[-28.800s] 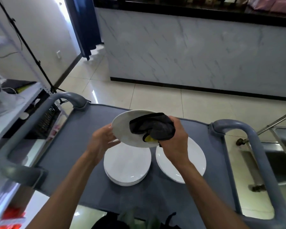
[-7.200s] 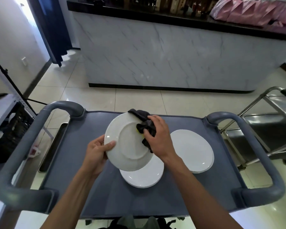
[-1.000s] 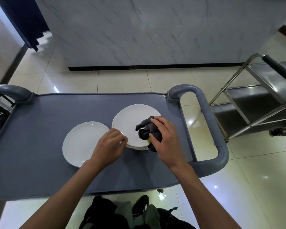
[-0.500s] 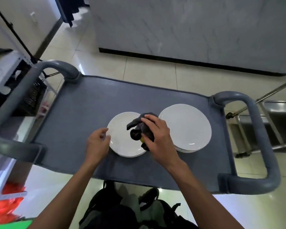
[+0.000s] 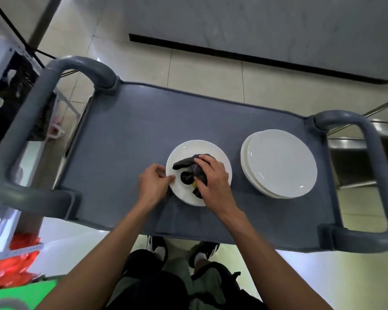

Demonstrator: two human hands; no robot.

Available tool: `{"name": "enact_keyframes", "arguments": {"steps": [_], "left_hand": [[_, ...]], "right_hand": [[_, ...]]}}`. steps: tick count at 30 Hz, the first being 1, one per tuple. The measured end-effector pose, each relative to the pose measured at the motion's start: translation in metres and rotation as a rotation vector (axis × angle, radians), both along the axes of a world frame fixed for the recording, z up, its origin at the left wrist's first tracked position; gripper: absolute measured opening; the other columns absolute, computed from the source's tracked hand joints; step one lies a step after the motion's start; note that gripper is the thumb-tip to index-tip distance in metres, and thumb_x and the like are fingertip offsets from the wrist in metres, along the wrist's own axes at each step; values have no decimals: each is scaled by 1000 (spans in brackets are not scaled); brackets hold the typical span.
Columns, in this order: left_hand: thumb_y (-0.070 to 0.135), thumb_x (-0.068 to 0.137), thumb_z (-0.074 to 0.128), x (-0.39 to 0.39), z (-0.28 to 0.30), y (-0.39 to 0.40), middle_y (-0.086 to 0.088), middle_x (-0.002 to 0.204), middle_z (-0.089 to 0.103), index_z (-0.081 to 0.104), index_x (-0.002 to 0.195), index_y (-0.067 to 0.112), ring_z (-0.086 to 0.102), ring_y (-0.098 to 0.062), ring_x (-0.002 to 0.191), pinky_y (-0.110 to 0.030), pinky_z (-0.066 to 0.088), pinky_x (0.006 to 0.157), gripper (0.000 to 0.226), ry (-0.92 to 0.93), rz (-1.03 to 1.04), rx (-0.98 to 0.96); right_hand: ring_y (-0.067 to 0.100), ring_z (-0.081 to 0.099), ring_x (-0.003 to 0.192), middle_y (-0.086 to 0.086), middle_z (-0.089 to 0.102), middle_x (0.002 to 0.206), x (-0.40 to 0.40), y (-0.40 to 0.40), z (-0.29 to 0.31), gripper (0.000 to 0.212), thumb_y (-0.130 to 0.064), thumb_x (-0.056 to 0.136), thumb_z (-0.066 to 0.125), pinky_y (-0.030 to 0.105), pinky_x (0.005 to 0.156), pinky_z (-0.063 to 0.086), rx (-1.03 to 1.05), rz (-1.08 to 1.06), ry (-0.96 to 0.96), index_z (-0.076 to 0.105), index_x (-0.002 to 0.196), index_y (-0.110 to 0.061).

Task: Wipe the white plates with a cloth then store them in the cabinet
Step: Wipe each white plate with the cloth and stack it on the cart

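Grey plastic service cart point(image 5: 126, 139): flat grey top deck, a rounded grey handle loop at each end; stands on pale glossy floor tiles point(image 5: 206, 70).

Single round white ceramic plate point(image 5: 184, 151): lies flat on the cart deck, near its front edge, roughly mid-length. Face up.

Dark grey crumpled cloth point(image 5: 188, 170): bunched on the single plate, a small patch of yellow showing at its underside. Touching the plate surface.

Stack of round white ceramic plates point(image 5: 280, 164): on the same deck, beside the single plate and apart from it, toward the cart's right-hand handle. Edges of several plates visible at the left and lower rim; exact count cannot be told.

Right hand point(image 5: 213, 179): laid over the cloth, fingers curled round it, pressing it to the plate. Grip closed on the cloth.

Left hand point(image 5: 154, 183): at the left rim of the single plate, thumb and fingertips pinching the edge. Grip closed on the plate rim.

Marble-patterned grey counter front with a black base strip point(image 5: 255, 25): beyond the cart, across the floor.

Stainless steel trolley point(image 5: 363, 144): partly visible behind the cart's right handle.

Orange-red packaging point(image 5: 16, 260): lower left, blurred, contents not identifiable.

Person's dark shoes with white trim point(image 5: 159, 247): on the floor below the cart's front edge.
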State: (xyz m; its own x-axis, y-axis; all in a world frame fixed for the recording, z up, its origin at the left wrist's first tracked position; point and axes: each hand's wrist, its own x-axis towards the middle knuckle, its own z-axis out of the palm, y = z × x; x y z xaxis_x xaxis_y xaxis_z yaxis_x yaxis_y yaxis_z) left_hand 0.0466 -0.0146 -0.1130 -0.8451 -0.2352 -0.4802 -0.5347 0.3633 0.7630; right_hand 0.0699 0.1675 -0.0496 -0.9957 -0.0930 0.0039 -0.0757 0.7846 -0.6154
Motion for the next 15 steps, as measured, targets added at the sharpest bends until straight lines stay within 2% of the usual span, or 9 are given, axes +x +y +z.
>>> {"name": "enact_keyframes", "arguments": {"steps": [6, 10, 13, 15], "left_hand": [[25, 73, 80, -5, -3, -1, 2, 78, 70, 60, 83, 24, 70, -24, 65, -49, 61, 65, 23, -29, -23, -27], [16, 80, 73, -12, 2, -2, -6, 78, 71, 60, 88, 17, 71, -27, 55, -48, 61, 53, 16, -98, -53, 45], [8, 82, 67, -17, 10, 1, -8, 79, 72, 62, 88, 15, 70, -21, 52, -37, 57, 44, 11, -101, -73, 112], [1, 81, 63, -20, 17, 3, -10, 80, 72, 66, 88, 14, 69, -18, 51, -31, 54, 42, 15, -80, -84, 166]], "right_hand": [[27, 47, 132, 5, 50, 147, 5, -9, -12, 50, -9, 88, 67, 48, 107, 40, 74, -18, -44, 58, 137, -14], [23, 31, 148, 5, 31, 162, 4, -11, -18, 57, -17, 92, 63, 47, 117, 29, 172, 36, -95, 47, 147, -16], [21, 19, 152, 3, 18, 166, 3, -9, -19, 63, -25, 94, 60, 49, 120, 22, 207, 16, -121, 37, 153, -20], [21, 15, 153, 1, 15, 167, 3, -7, -19, 67, -28, 94, 60, 51, 120, 21, 199, -13, -131, 33, 155, -22]]}}
